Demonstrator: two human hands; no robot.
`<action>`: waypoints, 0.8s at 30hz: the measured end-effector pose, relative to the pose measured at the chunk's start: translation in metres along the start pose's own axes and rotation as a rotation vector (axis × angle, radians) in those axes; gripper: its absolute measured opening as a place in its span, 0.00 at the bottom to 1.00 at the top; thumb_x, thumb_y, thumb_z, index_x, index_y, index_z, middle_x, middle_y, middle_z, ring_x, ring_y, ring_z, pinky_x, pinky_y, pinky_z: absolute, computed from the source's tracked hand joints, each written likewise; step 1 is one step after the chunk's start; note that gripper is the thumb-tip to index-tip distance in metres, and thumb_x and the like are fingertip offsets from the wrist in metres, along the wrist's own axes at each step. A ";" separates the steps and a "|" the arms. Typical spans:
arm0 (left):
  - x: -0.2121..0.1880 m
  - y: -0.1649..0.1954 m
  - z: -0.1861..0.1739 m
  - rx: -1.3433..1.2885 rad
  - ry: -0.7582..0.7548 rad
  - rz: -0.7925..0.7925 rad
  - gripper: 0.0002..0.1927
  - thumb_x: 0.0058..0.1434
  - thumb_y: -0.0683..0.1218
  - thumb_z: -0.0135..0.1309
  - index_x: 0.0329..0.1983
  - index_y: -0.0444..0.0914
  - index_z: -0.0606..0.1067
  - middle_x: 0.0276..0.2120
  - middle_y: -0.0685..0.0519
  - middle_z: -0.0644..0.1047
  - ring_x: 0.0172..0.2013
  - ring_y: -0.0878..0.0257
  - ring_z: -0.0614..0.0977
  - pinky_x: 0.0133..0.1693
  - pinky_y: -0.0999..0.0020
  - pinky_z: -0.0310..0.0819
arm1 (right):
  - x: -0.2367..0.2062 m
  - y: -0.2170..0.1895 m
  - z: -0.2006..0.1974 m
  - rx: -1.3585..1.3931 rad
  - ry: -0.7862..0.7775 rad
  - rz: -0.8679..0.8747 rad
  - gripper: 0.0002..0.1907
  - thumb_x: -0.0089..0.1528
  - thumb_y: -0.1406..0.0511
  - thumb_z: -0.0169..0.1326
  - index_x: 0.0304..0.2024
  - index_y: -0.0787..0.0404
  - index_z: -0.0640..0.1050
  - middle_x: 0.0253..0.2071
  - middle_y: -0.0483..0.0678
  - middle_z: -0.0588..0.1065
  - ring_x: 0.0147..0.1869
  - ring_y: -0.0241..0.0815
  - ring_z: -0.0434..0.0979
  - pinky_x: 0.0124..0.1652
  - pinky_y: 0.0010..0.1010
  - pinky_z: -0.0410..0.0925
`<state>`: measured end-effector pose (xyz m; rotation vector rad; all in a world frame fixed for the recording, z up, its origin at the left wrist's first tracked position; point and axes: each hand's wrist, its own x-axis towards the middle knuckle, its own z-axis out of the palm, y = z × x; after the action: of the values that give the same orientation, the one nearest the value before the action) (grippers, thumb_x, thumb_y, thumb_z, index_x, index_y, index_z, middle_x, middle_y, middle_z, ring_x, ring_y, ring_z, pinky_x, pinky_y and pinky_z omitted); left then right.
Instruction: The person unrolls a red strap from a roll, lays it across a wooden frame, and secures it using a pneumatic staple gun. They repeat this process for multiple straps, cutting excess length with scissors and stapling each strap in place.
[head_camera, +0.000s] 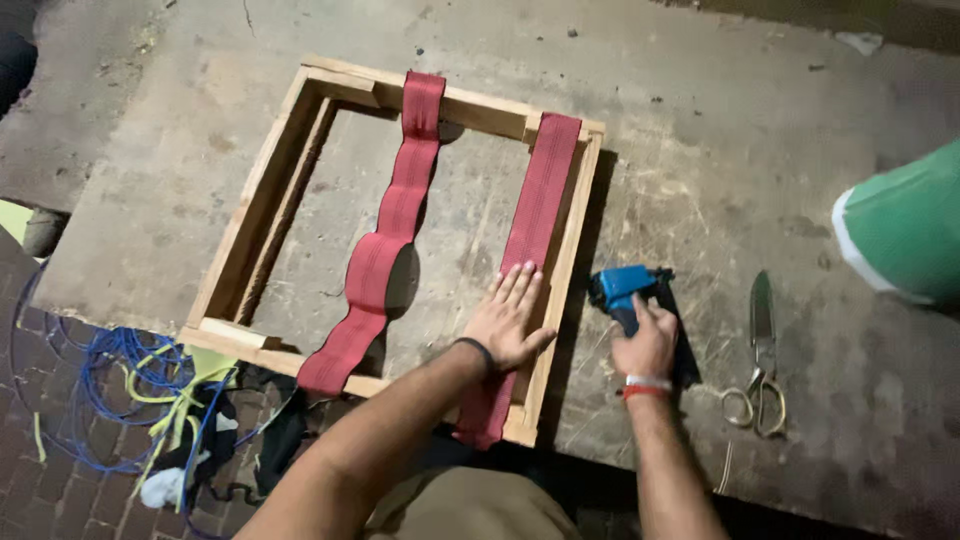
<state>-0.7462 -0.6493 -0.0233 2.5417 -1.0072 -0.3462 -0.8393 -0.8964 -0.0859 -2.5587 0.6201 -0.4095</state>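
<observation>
A square wooden frame (250, 215) lies on a worn grey work surface (700, 150). Two red webbing straps run across it from far rail to near rail: a slack, wavy left strap (385, 240) and a straight right strap (540, 195). My left hand (508, 318) lies flat, fingers spread, pressing on the right strap near the frame's right rail. My right hand (645, 345) grips a blue staple gun (625, 290) that rests on the surface just right of the frame.
Metal scissors (762, 350) lie right of the staple gun. A green and white object (900, 230) sits at the right edge. Tangled blue and yellow cords (140, 385) lie on a brick floor (60, 480) at lower left, below the surface's edge.
</observation>
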 end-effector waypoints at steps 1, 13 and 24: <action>0.001 -0.002 0.001 -0.004 -0.035 -0.007 0.52 0.65 0.71 0.39 0.76 0.29 0.49 0.76 0.35 0.47 0.76 0.43 0.45 0.72 0.49 0.33 | 0.000 -0.006 -0.001 0.057 0.026 -0.006 0.30 0.50 0.66 0.69 0.56 0.58 0.80 0.52 0.59 0.74 0.59 0.58 0.72 0.60 0.44 0.66; -0.028 -0.174 -0.094 0.020 0.239 -0.744 0.41 0.51 0.63 0.68 0.59 0.31 0.72 0.56 0.37 0.76 0.59 0.44 0.75 0.60 0.51 0.67 | 0.006 -0.143 -0.020 0.555 -0.151 0.065 0.08 0.61 0.68 0.63 0.43 0.61 0.83 0.42 0.49 0.78 0.38 0.41 0.79 0.39 0.32 0.74; -0.139 -0.130 -0.139 -1.222 -0.232 -0.645 0.17 0.60 0.45 0.64 0.49 0.32 0.79 0.36 0.55 0.84 0.33 0.69 0.81 0.35 0.71 0.79 | 0.027 -0.298 0.080 1.852 -0.967 0.644 0.28 0.68 0.55 0.48 0.65 0.65 0.68 0.61 0.50 0.76 0.66 0.47 0.74 0.66 0.44 0.64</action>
<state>-0.7169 -0.4295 0.0571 1.5834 0.1007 -1.0502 -0.6804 -0.6458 0.0024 -0.5120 0.2915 0.3869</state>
